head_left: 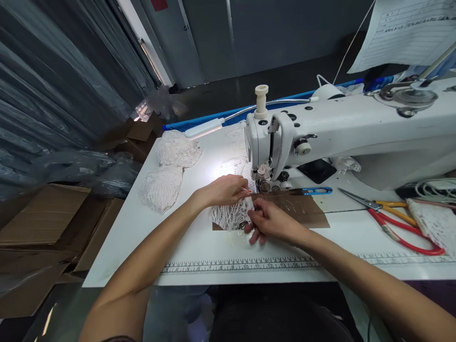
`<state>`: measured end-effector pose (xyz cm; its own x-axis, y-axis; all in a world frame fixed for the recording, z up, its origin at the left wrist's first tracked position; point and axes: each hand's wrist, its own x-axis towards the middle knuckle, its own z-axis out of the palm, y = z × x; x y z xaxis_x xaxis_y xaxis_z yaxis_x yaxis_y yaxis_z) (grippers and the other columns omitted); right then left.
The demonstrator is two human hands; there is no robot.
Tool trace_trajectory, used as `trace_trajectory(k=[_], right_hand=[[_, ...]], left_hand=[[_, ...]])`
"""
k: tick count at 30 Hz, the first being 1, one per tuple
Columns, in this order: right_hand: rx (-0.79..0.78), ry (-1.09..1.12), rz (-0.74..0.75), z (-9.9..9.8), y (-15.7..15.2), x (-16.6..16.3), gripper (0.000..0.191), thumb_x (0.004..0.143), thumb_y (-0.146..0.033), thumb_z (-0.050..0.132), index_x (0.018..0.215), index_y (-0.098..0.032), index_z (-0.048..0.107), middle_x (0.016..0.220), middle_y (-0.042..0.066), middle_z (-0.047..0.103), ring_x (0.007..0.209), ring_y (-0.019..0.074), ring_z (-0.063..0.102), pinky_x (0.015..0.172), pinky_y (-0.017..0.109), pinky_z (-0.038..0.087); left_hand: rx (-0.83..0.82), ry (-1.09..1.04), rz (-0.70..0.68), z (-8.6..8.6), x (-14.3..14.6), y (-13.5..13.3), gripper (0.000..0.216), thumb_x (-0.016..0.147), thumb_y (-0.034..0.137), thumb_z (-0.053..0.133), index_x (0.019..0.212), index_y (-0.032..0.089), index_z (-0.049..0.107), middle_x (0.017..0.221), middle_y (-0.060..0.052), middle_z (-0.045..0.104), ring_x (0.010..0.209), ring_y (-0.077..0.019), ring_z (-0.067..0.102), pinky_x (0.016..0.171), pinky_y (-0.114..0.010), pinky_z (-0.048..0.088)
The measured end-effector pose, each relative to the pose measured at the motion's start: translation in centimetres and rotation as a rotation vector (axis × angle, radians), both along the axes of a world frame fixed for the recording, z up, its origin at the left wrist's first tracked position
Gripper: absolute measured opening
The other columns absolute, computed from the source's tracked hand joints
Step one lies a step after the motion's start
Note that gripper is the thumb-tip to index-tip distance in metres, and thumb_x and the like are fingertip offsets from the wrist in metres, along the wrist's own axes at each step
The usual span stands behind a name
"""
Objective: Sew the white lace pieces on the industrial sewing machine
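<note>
My left hand (224, 189) lies with fingers pressed together on a piece of white lace fabric (231, 214), just left of the presser foot (264, 184) of a white sewing machine (320, 130). My right hand (270, 222) pinches the same lace at its right edge, fingers curled down onto the table. The lace lies partly on a brown sheet (302, 209) under the needle area. What sits under the needle itself is hidden by my fingers.
Two white lace pieces (171, 171) lie at the table's far left. Red-handled scissors (395, 218) and blue thread snips (315, 191) lie right of the machine. A ruler strip (242, 267) runs along the front edge. Cardboard boxes (42, 218) stand left of the table.
</note>
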<state>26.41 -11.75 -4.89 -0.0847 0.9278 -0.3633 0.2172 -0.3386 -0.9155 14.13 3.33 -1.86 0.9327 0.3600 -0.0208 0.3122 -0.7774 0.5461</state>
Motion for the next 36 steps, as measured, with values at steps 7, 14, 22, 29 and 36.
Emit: trace_trajectory(k=[7, 14, 22, 29, 36], right_hand=[[0.592, -1.021, 0.086, -0.9, -0.3, 1.8, 0.027, 0.089, -0.028, 0.051, 0.112, -0.015, 0.057, 0.110, 0.018, 0.061, 0.093, 0.0319, 0.062, 0.068, 0.042, 0.053], [0.782, -0.775, 0.097, -3.1, -0.8, 3.7, 0.032, 0.092, -0.021, 0.043, 0.120, -0.019, 0.056, 0.114, 0.014, 0.057, 0.106, 0.0271, 0.055, 0.091, 0.047, 0.050], [0.708, -0.618, 0.044, -2.8, -0.9, 4.6, 0.044, 0.091, -0.016, 0.039, 0.134, -0.024, 0.047, 0.120, 0.010, 0.058, 0.109, 0.0232, 0.057, 0.095, 0.044, 0.049], [0.787, -0.801, 0.151, -2.6, -0.6, 6.0, 0.040, 0.091, -0.017, 0.042, 0.129, -0.020, 0.053, 0.113, 0.012, 0.058, 0.101, 0.0229, 0.058, 0.089, 0.040, 0.051], [0.727, -1.185, 0.256, -2.3, -0.7, 4.4, 0.040, 0.089, -0.016, 0.043, 0.128, -0.018, 0.054, 0.107, 0.016, 0.054, 0.093, 0.0291, 0.055, 0.076, 0.044, 0.051]], left_hand=[[0.225, -0.056, -0.024, -1.4, 3.3, 2.7, 0.040, 0.063, 0.040, 0.080, 0.091, 0.016, 0.066, 0.089, -0.007, 0.061, 0.080, -0.0225, 0.057, 0.070, -0.031, 0.043], [0.308, -0.253, -0.262, -2.0, -3.0, -0.9, 0.021, 0.089, 0.029, 0.057, 0.109, 0.022, 0.061, 0.113, -0.007, 0.064, 0.102, -0.0212, 0.059, 0.090, -0.039, 0.042], [0.527, -0.358, -0.231, -4.9, -2.7, -3.3, 0.014, 0.094, 0.017, 0.048, 0.086, 0.014, 0.060, 0.080, -0.007, 0.067, 0.066, -0.0148, 0.058, 0.062, -0.028, 0.046], [0.645, -0.496, -0.249, -4.4, -3.1, -3.7, 0.008, 0.091, 0.017, 0.056, 0.086, 0.013, 0.061, 0.095, -0.009, 0.068, 0.074, -0.0135, 0.061, 0.067, -0.028, 0.052], [0.870, -0.390, -0.340, -4.2, -2.7, -6.7, 0.016, 0.090, 0.016, 0.057, 0.076, 0.015, 0.063, 0.086, -0.005, 0.068, 0.064, -0.0122, 0.057, 0.058, -0.028, 0.048]])
